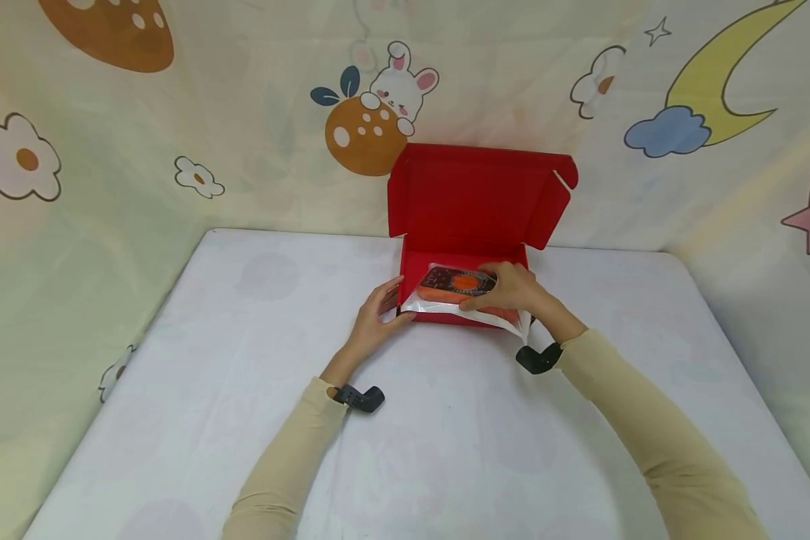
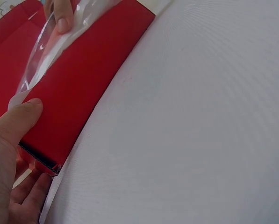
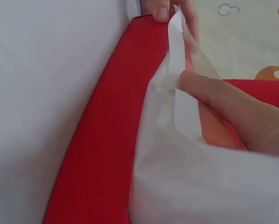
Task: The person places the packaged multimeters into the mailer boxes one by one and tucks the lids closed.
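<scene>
A red cardboard box [image 1: 439, 318] stands on the table with its lid [image 1: 472, 196] raised at the back. Across its front part lies a clear and white plastic bag [image 1: 439, 307] holding an orange item with a black label [image 1: 439, 279]. My right hand [image 1: 509, 289] grips the bagged item from above, thumb on the near side; its other fingertips are partly hidden. At the box's front left corner, my left hand [image 1: 378, 313] holds the cardboard, its thumb on the front wall [image 2: 78, 88] and its fingers around the side.
Beneath the box is a table with a white cover [image 1: 445, 450]. A printed cloth backdrop [image 1: 270, 150] rises close behind the raised lid and along both sides. Each wrist wears a black camera mount, one below the left hand [image 1: 361, 399].
</scene>
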`<action>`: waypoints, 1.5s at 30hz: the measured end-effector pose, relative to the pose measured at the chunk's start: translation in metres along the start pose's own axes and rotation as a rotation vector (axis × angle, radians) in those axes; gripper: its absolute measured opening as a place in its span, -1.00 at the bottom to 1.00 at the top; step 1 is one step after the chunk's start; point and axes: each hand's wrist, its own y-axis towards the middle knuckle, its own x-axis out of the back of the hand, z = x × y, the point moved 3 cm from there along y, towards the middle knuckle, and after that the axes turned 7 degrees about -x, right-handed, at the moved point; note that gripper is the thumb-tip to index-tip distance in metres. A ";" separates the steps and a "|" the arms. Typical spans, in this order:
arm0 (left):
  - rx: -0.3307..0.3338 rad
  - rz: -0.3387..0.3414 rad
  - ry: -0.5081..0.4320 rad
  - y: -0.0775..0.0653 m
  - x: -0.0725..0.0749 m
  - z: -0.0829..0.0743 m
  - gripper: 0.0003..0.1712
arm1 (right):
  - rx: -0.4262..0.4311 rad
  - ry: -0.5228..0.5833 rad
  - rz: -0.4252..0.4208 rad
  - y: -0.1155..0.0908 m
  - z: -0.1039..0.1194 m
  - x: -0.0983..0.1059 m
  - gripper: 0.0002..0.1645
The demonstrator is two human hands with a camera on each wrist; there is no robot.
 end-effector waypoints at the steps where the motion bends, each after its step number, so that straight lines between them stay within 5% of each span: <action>1: 0.000 0.001 0.000 0.000 0.000 0.000 -0.20 | -0.003 -0.006 0.009 0.001 0.000 0.001 0.10; 12: -0.003 -0.004 0.001 0.002 0.000 0.001 -0.19 | 0.036 -0.050 0.062 0.016 0.002 0.010 0.04; 45: 0.040 0.012 0.001 -0.001 -0.001 0.001 -0.19 | 0.137 -0.143 0.008 0.049 0.001 -0.004 -0.01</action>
